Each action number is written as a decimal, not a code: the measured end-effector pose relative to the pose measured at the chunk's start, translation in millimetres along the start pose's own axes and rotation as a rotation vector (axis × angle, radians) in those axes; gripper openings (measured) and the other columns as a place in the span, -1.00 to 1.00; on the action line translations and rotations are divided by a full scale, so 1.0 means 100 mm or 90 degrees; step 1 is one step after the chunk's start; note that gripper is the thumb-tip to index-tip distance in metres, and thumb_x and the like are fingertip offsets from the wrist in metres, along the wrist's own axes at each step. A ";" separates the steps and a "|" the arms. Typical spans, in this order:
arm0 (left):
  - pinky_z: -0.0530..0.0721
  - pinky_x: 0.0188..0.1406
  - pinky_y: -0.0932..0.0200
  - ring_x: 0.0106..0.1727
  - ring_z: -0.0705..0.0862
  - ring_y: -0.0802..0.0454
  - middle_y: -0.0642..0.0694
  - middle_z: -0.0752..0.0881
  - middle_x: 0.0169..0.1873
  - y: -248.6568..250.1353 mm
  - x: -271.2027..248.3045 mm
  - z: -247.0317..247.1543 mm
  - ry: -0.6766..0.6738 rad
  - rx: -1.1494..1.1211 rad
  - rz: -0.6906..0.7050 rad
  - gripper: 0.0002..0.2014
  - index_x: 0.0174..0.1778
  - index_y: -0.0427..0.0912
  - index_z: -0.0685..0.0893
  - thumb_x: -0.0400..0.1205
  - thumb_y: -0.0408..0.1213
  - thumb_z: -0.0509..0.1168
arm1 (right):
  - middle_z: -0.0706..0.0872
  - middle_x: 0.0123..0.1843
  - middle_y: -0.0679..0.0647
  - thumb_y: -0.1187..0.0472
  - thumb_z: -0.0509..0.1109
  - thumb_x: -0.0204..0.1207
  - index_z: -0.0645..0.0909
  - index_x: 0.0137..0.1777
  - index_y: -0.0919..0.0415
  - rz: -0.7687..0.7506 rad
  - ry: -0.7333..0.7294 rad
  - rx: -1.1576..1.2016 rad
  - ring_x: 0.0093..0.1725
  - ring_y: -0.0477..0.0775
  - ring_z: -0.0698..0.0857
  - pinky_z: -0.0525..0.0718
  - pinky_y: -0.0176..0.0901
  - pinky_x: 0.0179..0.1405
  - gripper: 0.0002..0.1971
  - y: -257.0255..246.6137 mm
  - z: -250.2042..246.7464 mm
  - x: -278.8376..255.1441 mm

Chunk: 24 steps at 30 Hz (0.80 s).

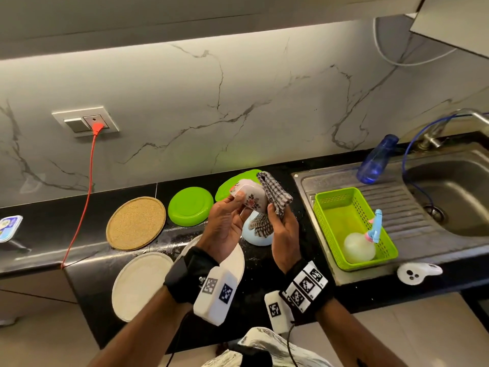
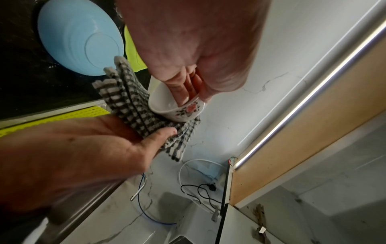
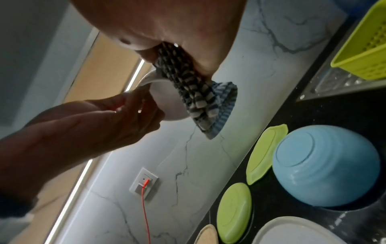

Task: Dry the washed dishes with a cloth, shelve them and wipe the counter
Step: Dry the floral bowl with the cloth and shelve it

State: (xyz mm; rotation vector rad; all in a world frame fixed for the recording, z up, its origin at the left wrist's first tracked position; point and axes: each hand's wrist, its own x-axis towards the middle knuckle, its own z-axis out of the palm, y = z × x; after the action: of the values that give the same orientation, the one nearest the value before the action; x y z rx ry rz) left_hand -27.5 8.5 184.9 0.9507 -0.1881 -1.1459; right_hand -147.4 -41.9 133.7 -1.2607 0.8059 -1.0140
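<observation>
A small white bowl with a flower print (image 1: 250,196) (image 2: 177,109) (image 3: 167,102) is held above the black counter (image 1: 264,263). My left hand (image 1: 225,221) (image 2: 188,49) grips it, fingers inside the rim, thumb outside. My right hand (image 1: 283,231) (image 2: 83,148) holds a black-and-white checked cloth (image 1: 275,193) (image 2: 135,105) (image 3: 188,89) pressed against the bowl's outer side. An upturned light blue bowl (image 1: 255,234) (image 2: 79,36) (image 3: 325,165) sits on the counter beneath the hands.
On the counter lie two green plates (image 1: 190,206) (image 1: 230,185), a cork mat (image 1: 136,222) and two white plates (image 1: 140,284) (image 1: 238,260). A green basket (image 1: 352,226) stands on the sink drainboard, a blue bottle (image 1: 377,160) behind it. A red cable (image 1: 82,202) hangs from the wall socket.
</observation>
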 end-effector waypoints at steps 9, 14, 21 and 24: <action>0.72 0.22 0.16 0.14 0.76 -0.04 -0.36 0.70 0.34 0.23 0.08 0.08 -0.010 0.002 0.004 -0.55 0.46 -0.46 0.60 0.72 -0.26 0.28 | 0.16 0.84 0.11 0.27 0.20 0.77 0.29 0.74 0.24 -0.328 -0.226 -0.237 0.84 0.19 0.06 0.15 0.38 0.77 -0.46 -0.16 -0.01 -0.08; 0.77 0.10 0.20 0.09 0.78 0.06 -0.22 0.78 0.21 0.22 -0.01 0.13 -0.086 0.131 -0.005 -0.61 0.42 -0.35 0.66 0.85 -0.17 0.12 | 0.19 0.82 0.18 0.32 0.25 0.72 0.37 0.71 0.31 -0.385 -0.223 -0.333 0.82 0.26 0.10 0.16 0.57 0.69 -0.46 -0.21 -0.09 0.12; 0.67 0.29 0.08 0.24 0.70 -0.02 -0.15 0.77 0.25 0.16 -0.09 0.09 -0.189 0.234 -0.028 -0.72 0.38 -0.23 0.72 0.78 -0.32 0.27 | 0.62 0.57 0.12 0.35 0.22 0.68 0.33 0.74 0.24 -0.204 -0.196 -0.155 0.53 0.01 0.62 0.61 0.15 0.54 -0.41 -0.45 -0.04 0.36; 0.73 0.26 0.08 0.23 0.73 -0.09 -0.24 0.74 0.30 0.24 -0.09 0.02 -0.201 0.180 -0.034 -0.58 0.46 -0.31 0.64 0.67 -0.56 0.31 | 0.45 0.72 0.10 0.35 0.21 0.69 0.28 0.75 0.30 -0.233 -0.238 -0.172 0.69 0.02 0.44 0.50 0.03 0.63 -0.40 -0.40 -0.01 0.17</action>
State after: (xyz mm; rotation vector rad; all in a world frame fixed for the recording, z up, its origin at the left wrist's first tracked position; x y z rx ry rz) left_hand -15.7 17.1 206.1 1.0209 -0.5952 -1.3397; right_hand -148.7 -58.8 174.2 -1.8132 0.4368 -0.9320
